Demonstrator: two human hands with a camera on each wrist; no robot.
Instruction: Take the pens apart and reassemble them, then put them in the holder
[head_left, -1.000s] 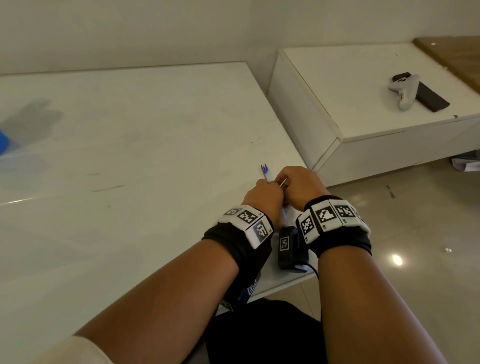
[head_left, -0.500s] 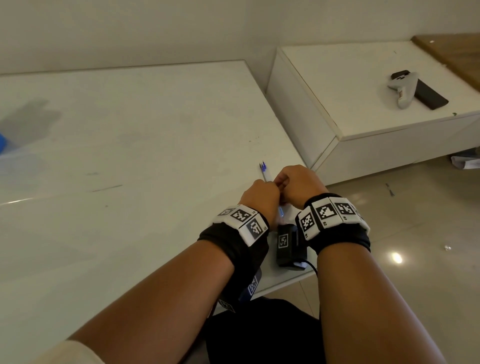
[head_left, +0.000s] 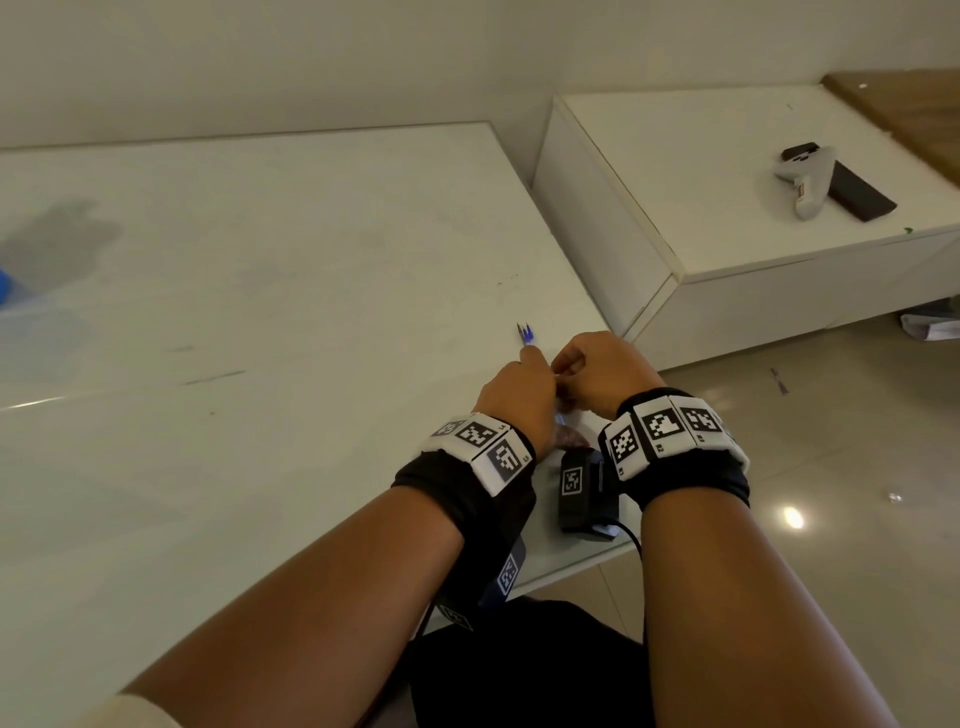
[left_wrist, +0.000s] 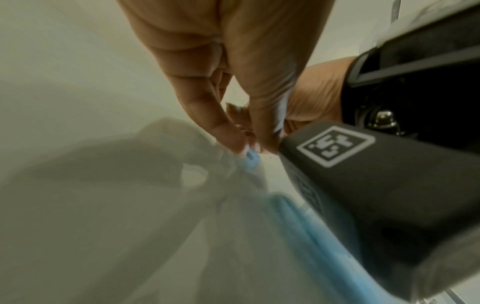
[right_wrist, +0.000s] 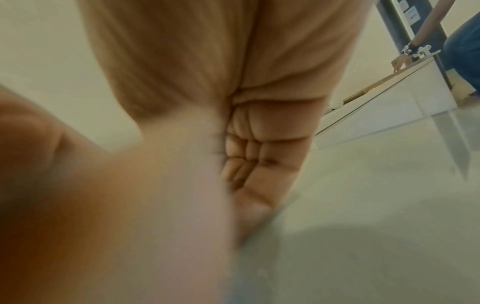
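Both hands meet at the white table's (head_left: 260, 312) front right corner. My left hand (head_left: 535, 361) pinches the pale blue end of a pen (left_wrist: 250, 157) between thumb and forefinger; the pen's blurred body runs back under the wrist. My right hand (head_left: 563, 369) is curled against the left, its fingertips at the same pen; its exact hold is hidden. In the right wrist view the right hand (right_wrist: 241, 170) shows tightly curled fingers. A second pen (head_left: 525, 335) with a blue tip lies on the table just beyond the left forefinger.
A blue object (head_left: 3, 286) is cut off at the table's far left edge. A lower white cabinet (head_left: 727, 208) to the right carries a white controller (head_left: 808, 182) and a dark flat device (head_left: 857, 192). Tiled floor lies right of the table. Another person (right_wrist: 462, 51) sits far off.
Both hands stay together at the same corner. The left forefinger now reaches a little farther forward, toward the blue-tipped pen on the table.
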